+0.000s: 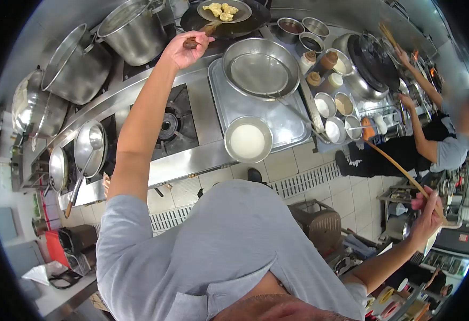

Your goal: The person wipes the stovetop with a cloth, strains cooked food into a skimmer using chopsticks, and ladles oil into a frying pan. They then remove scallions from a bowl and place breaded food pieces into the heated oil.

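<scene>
My left hand (190, 49) is closed around the wooden handle of a skimmer (240, 15). Several yellow battered-looking pieces (221, 10) lie in the skimmer, which is over a dark wok (258, 24) at the back. Out to the right, my right hand (428, 214) grips a long wooden handle (400, 167). Its far end reaches the seasoning pots (335, 130), and I cannot make out its head clearly. Between my hands, a wide steel bowl with a strainer (261, 67) rests on a metal tray (221, 85). A small bowl of white liquid (248, 140) stands at the tray's front.
Large steel pots (133, 35) line the back left. A gas burner (168, 125) lies under my left arm, with pans and a ladle (94, 140) farther left. Sauce bottles (328, 60) stand right of the tray. A co-worker (432, 139) works at the right.
</scene>
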Available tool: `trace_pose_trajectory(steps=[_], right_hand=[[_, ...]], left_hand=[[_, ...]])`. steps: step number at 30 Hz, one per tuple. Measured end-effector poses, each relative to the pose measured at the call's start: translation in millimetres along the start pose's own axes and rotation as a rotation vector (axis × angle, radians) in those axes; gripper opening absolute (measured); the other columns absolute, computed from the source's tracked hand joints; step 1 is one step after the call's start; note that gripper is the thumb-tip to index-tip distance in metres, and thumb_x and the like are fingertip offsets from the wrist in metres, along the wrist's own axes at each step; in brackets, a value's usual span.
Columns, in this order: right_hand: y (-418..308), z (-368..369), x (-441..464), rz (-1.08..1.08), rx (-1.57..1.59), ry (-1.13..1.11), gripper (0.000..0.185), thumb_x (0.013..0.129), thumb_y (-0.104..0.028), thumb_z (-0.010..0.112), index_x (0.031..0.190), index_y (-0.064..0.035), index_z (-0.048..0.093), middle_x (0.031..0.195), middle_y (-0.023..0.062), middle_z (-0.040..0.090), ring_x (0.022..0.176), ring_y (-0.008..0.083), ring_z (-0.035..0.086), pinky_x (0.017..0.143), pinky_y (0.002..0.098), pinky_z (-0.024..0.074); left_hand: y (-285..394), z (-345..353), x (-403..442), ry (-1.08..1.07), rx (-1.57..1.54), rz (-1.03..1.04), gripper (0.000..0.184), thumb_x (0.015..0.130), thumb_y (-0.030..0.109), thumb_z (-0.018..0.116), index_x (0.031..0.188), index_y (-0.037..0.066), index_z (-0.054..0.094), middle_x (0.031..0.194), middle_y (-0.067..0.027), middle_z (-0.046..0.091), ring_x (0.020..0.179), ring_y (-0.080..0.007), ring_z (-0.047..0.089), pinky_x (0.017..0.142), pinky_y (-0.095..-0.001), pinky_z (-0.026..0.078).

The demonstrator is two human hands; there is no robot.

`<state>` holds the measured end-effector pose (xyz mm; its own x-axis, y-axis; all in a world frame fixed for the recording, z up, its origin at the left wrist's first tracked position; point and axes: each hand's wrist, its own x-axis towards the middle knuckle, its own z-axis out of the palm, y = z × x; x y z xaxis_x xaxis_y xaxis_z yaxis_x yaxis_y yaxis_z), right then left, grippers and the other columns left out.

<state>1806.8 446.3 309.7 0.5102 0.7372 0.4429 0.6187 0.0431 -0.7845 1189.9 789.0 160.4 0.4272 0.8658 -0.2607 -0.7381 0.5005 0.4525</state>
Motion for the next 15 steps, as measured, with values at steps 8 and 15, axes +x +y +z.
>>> trace_pose_trajectory(steps=[8, 15], right_hand=[[37, 88, 115, -0.284, 0.312, -0.278, 0.007, 0.098, -0.004, 0.062, 0.097, 0.0021, 0.061, 0.074, 0.0025, 0.059, 0.063, 0.0070, 0.053, 0.058, 0.0192, 0.0421], [34, 157, 162, -0.289, 0.359, -0.312, 0.013, 0.098, -0.006, 0.064, 0.103, 0.0057, 0.065, 0.083, 0.0089, 0.067, 0.067, 0.0095, 0.061, 0.059, 0.0200, 0.0465]], left_hand=[[-13, 28, 1, 0.075, 0.104, 0.060, 0.059, 0.096, 0.006, 0.058, 0.143, -0.015, 0.029, 0.079, -0.0021, 0.053, 0.062, -0.0081, 0.052, 0.051, -0.0223, 0.045], [-53, 55, -63, -0.025, 0.177, 0.065, 0.047, 0.099, 0.011, 0.055, 0.138, -0.012, 0.040, 0.076, -0.0003, 0.053, 0.060, -0.0059, 0.052, 0.050, -0.0214, 0.044]])
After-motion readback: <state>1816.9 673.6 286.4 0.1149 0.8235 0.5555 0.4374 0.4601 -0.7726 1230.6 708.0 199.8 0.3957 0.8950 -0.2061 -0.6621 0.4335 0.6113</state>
